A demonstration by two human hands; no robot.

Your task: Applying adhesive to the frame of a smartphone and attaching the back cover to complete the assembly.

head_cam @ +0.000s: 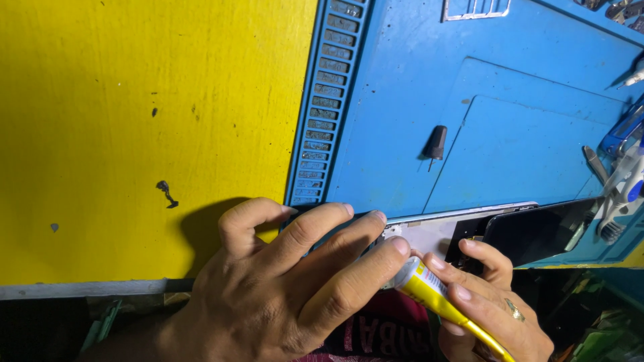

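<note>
Closest to the camera is the left hand [282, 288], fingers spread and pressing down on the near left end of an opened phone [483, 231] lying on the blue repair mat [402, 100] on the yellow table [134, 134]. Right hand [490, 302] is pinching a small yellow glue tube [433, 291], nozzle touching the phone's frame by the left fingertips. Looks like the gluing step; next move probably needs a steady, gentle squeeze along the edge. Black cap [436, 142] sits farther back, tools [620, 181] far right.
</note>
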